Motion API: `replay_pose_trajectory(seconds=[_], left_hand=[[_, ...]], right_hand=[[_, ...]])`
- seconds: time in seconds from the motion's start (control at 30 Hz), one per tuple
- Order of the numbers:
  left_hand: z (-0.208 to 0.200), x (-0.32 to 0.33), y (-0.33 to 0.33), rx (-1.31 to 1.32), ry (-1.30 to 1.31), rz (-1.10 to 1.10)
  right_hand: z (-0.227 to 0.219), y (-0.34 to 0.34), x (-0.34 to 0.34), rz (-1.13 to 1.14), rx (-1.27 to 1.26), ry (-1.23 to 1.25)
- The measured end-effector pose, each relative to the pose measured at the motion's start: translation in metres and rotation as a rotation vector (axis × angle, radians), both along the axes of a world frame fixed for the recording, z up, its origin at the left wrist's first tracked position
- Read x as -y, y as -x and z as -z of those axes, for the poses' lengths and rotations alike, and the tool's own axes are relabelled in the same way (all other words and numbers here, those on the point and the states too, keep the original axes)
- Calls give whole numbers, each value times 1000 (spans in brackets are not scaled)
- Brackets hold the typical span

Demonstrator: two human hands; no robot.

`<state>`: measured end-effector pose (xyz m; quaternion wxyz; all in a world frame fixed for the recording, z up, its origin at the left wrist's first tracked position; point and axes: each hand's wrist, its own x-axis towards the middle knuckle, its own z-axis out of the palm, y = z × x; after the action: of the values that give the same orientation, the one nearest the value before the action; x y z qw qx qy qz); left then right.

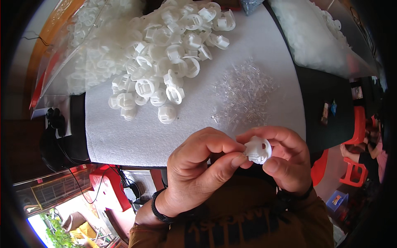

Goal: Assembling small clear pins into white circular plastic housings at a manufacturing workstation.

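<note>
Near the front edge of the table, my right hand point(285, 155) grips a white round plastic housing point(258, 150) between thumb and fingers. The housing has a small square hole in its side. My left hand point(202, 165) is closed in a pinch at the housing's left side, and thin metal legs show at its fingertips. These look like the legs of a clear LED, whose head I cannot see. Beyond my hands lies a heap of small clear LEDs point(247, 94) with thin legs. Farther left is a big pile of similar white plastic housings point(167, 51).
A grey felt-like cloth point(132, 142) covers the table. Clear bags of white parts stand at the far left point(93, 53) and far right point(310, 39). Red stools point(355, 171) and a seated person point(374, 149) are off to the right. Cables point(84, 194) hang at the left.
</note>
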<state>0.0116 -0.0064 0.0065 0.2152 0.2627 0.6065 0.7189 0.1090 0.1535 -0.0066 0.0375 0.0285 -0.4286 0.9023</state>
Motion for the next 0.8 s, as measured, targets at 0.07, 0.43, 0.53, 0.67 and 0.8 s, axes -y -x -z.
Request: replay_pose_trajectory(seconds=[0.07,0.43,0.53,0.67,0.8], left_hand=[[-1,1,0,40,3,-6],[-1,2,1,54,2,-3],[3,1,3,0,-2,5],[2,1,4,-40,25,26],[3,1,4,-36,12,13]], right_hand=[[1,1,0,-7,-10,12],[2,3,0,18,-28,-28],[2,2,0,17,-22,-28],[1,1,0,28,-4,-29],[0,2,0,32,-12,-53]])
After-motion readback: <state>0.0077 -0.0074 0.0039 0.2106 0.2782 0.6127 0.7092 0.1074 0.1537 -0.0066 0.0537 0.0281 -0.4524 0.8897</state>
